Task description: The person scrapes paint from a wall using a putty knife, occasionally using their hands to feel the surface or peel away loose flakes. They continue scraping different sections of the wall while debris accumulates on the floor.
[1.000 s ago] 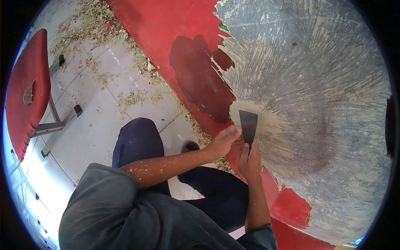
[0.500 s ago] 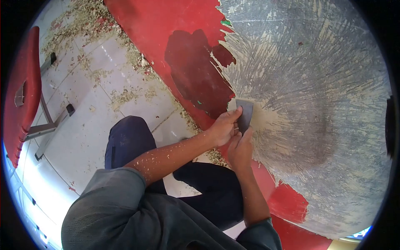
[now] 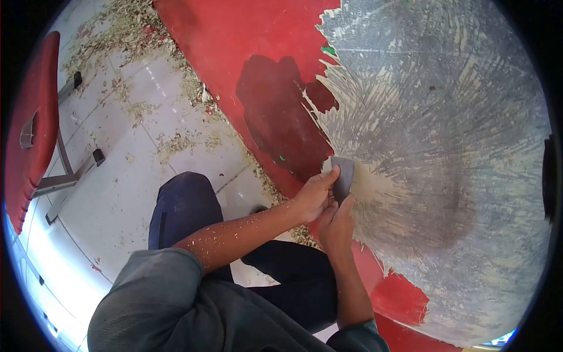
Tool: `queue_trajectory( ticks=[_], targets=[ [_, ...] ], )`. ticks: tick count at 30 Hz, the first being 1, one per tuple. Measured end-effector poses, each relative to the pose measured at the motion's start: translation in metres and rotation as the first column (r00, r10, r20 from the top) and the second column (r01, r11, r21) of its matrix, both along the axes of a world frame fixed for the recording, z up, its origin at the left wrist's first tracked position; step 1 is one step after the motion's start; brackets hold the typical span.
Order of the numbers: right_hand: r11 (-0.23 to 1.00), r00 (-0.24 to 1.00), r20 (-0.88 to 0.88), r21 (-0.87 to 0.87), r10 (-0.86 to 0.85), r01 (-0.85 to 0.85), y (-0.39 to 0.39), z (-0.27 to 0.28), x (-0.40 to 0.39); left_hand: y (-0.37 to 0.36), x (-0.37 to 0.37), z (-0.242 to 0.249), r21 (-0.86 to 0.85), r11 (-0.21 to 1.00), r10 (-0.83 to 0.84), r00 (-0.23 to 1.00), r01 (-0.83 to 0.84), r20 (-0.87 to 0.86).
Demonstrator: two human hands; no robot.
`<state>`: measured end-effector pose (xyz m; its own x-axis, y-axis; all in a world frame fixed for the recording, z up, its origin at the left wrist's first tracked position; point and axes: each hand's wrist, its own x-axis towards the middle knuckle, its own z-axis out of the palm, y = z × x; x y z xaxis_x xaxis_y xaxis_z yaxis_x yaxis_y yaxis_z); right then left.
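Both of my hands grip a grey metal scraper blade (image 3: pixel 343 182). My left hand (image 3: pixel 313 197) is closed on its left side, with the thumb lying along the upper part of the blade. Lower down, my right hand (image 3: pixel 336 227) is closed at the blade's bottom end. The blade rests at the ragged edge between the red coating (image 3: pixel 234 29) and the scraped, grey and cream streaked surface (image 3: pixel 422 152). Just up and left of it, a dark red patch (image 3: pixel 275 111) marks the coating. How the fingers wrap underneath is partly hidden.
Pale shavings (image 3: pixel 135 35) lie along the red edge and are scattered over the white tiled floor (image 3: pixel 141 193). A red chair (image 3: pixel 35 129) with metal legs stands at the left. My bent knee (image 3: pixel 185 205) is close beside the red surface.
The whole view has shifted a little, so the surface and floor appear lower. My hands and the scraper blade sit slightly lower in view, still at the ragged edge, with the same grip.
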<state>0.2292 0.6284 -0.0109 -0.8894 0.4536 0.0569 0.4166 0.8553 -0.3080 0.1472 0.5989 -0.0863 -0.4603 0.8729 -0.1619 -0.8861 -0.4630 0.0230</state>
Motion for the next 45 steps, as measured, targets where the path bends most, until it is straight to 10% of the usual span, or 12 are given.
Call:
queue_trajectory(
  ticks=[3, 24, 27, 39, 45],
  targets=[
    [0.989, 0.960, 0.235, 0.021, -0.150, 0.149, -0.014, 0.019, -0.012, -0.005, 0.004, 0.005, 0.040, 0.999, 0.013, 1.000, -0.014, 0.024],
    [0.998, 0.971, 0.236, 0.058, -0.025, 0.012, -0.021, 0.030, -0.016, -0.018, -0.007, 0.025, -0.028, 1.000, 0.008, 0.997, -0.006, 0.081],
    [0.999, 0.997, -0.077, -0.030, 0.016, -0.019, -0.005, 0.009, 0.000, -0.004, 0.005, 0.013, 0.071, 0.994, -0.082, 0.995, 0.077, 0.057],
    [0.985, 0.947, 0.272, 0.035, -0.171, 0.168, -0.024, 0.026, -0.021, -0.003, -0.002, 0.005, 0.032, 0.999, -0.031, 0.998, 0.030, 0.054],
    [0.998, 0.997, 0.059, 0.023, -0.051, 0.050, -0.028, 0.015, -0.023, -0.001, -0.006, 0.010, 0.038, 0.998, 0.044, 0.998, -0.046, 0.046]
  ],
)
